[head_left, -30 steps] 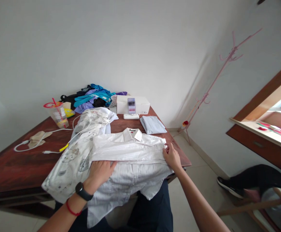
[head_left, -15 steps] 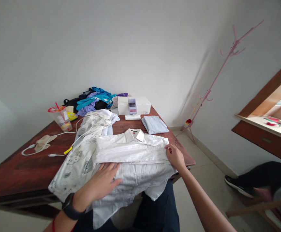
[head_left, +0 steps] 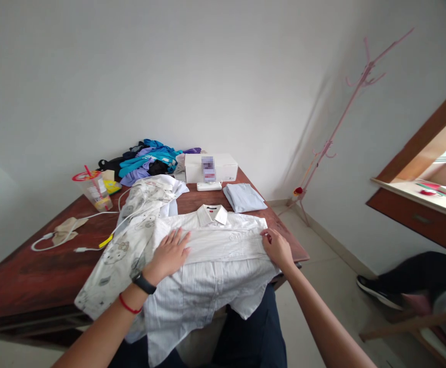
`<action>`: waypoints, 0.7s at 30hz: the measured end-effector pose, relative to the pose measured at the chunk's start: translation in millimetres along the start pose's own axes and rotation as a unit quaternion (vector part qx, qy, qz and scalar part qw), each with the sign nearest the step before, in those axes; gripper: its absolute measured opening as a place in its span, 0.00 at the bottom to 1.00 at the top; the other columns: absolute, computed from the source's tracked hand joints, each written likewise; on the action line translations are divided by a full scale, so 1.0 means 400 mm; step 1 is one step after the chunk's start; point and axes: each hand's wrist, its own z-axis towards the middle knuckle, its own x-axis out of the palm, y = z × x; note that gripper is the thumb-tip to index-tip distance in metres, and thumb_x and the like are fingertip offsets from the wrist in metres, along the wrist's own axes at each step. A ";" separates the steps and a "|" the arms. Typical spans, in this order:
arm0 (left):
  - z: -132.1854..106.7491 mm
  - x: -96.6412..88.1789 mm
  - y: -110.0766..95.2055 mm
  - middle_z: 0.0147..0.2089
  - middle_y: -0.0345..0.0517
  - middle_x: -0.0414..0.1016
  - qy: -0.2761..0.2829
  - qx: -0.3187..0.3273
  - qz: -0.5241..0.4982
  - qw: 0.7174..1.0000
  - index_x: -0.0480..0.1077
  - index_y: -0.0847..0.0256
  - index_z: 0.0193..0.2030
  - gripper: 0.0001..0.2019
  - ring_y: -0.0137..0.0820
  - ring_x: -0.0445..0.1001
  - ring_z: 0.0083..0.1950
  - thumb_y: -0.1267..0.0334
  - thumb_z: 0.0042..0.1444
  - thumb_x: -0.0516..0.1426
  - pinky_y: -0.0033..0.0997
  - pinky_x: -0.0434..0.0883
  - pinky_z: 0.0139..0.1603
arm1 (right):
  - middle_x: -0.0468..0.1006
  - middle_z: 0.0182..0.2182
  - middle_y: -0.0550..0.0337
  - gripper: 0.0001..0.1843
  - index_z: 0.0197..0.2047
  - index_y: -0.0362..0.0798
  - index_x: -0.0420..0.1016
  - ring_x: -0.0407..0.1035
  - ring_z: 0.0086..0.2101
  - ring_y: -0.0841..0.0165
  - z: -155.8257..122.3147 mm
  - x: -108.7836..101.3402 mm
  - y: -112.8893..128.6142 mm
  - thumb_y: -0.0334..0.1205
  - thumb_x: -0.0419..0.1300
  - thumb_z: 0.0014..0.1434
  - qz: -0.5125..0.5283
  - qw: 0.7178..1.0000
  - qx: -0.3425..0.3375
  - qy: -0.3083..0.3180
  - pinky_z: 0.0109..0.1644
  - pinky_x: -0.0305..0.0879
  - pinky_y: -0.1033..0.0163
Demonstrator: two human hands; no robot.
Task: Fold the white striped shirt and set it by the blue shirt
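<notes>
Left hand [head_left: 169, 255] flat, fingers [head_left: 180, 238] spread, right hand [head_left: 279, 249] palm down, fingers seemingly curled, both forearms extended.

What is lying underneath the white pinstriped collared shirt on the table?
Under the white pinstriped collared shirt lies a white cartoon-print garment, showing at its left, on the dark wooden table. The left hand and right hand press on top. Anything else beneath is covered.

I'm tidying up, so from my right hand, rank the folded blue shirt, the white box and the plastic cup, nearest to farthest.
From the right hand:
1. Folded blue shirt, just beyond it near the table's right edge.
2. White box, farther back by the wall.
3. Plastic cup, far across on the left.
</notes>
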 end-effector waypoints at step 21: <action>-0.004 0.013 0.082 0.77 0.59 0.51 -0.033 -0.108 0.089 0.990 0.60 0.54 0.74 0.33 0.59 0.49 0.77 0.40 0.69 0.45 0.66 0.52 0.71 | 0.79 0.36 0.57 0.12 0.42 0.49 0.76 0.71 0.35 0.64 0.001 0.008 -0.010 0.34 0.52 0.60 -0.003 1.000 -0.010 0.004 0.38 0.56 0.64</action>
